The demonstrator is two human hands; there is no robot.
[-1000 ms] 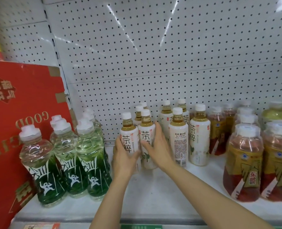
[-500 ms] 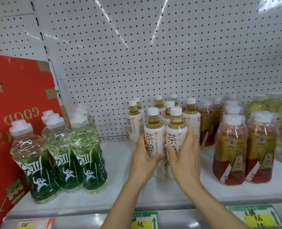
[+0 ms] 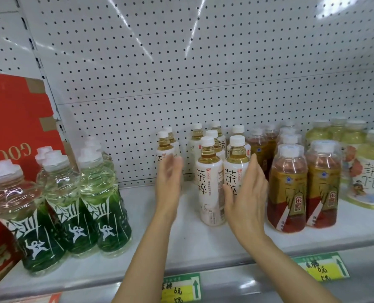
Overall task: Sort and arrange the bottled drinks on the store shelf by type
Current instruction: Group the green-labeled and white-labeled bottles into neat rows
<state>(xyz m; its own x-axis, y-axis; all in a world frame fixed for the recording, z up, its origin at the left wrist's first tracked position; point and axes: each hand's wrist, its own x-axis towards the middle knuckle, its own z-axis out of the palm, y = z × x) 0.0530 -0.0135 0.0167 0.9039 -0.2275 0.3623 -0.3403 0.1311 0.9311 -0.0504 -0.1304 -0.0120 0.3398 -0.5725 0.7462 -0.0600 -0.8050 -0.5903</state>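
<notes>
Head view: store shelf (image 3: 203, 248), near to far.
Right hand (image 3: 247, 193): fingers flat, apart, against front-right white tea bottle (image 3: 234, 169).
Left hand (image 3: 168, 182): open, blurred, left of front-left white tea bottle (image 3: 209, 184), not touching.
Behind the pair: more tea bottles (image 3: 212, 136).

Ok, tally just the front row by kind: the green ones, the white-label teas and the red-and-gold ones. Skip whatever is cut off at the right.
Clear plastic bottles with dark green labels: 3
White-labelled plastic bottles of amber tea: 2
Shrink-wrapped plastic bottles with red and gold labels: 2
Total: 7
</notes>
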